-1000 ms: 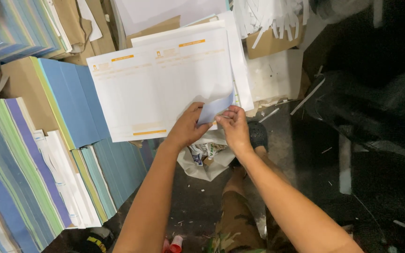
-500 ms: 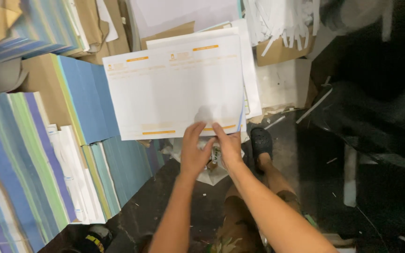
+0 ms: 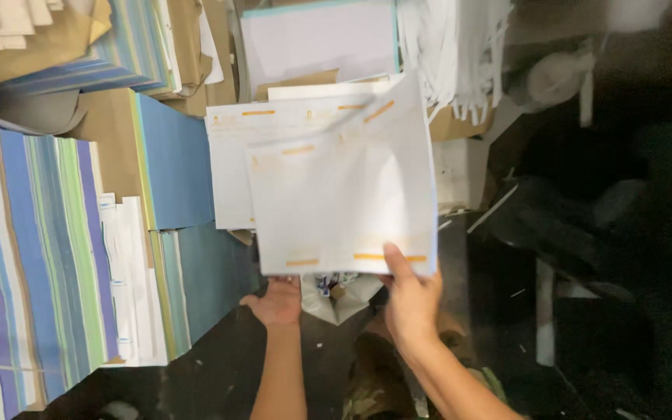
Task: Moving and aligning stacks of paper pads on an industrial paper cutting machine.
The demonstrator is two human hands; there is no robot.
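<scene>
Right hand: the right hand point(image 3: 412, 299) pinches the lower edge of a large white paper sheet with orange bars point(image 3: 344, 194), lifted and tilted above the stack.
Left hand: the left hand point(image 3: 278, 302) is under the sheet's lower left corner, fingers curled; whether its grip has closed on the paper cannot be told.
Stack: matching white sheets point(image 3: 231, 167) lie flat beneath.
Surface: blue and green striped paper piles point(image 3: 36, 249) at left, plain blue sheets point(image 3: 173, 159) beside them.
Room: dark floor point(image 3: 196, 373), dim clutter at right.
</scene>
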